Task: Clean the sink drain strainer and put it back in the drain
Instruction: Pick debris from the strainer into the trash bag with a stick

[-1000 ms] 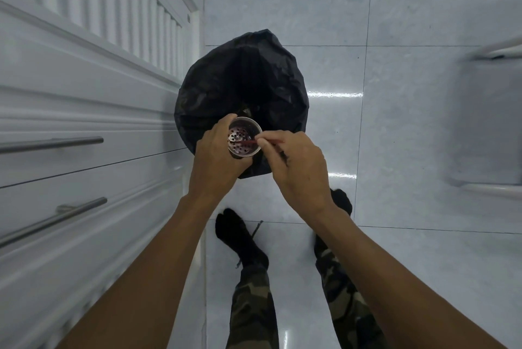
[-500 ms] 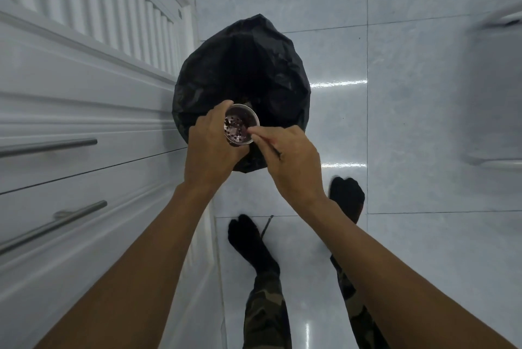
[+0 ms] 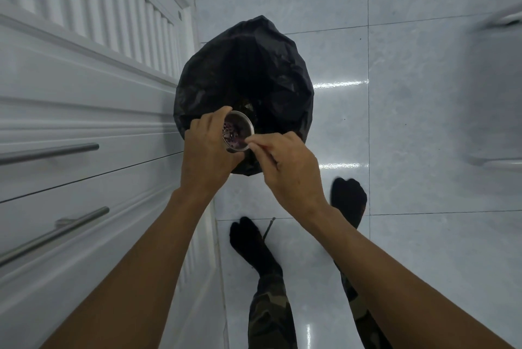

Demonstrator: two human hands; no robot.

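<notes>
Stage: the emptying is judged to be under way; dark purplish debris is seen inside the strainer point(image 3: 238, 130), so rinsing and the return to the drain are left.
Strainer place: held tilted over the bin bag point(image 3: 245, 77), far from any sink.
Left hand point(image 3: 208, 151): closed round the strainer's side.
Right hand point(image 3: 285, 166): pinched narrow on a thin stick point(image 3: 261, 152) whose tip is laid at the rim.
Materials: a shiny round perforated metal cup; crinkled glossy black plastic; glossy pale floor tiles point(image 3: 423, 122); ribbed white cabinet fronts point(image 3: 84, 80) at left, fitted with brushed metal bar handles.
</notes>
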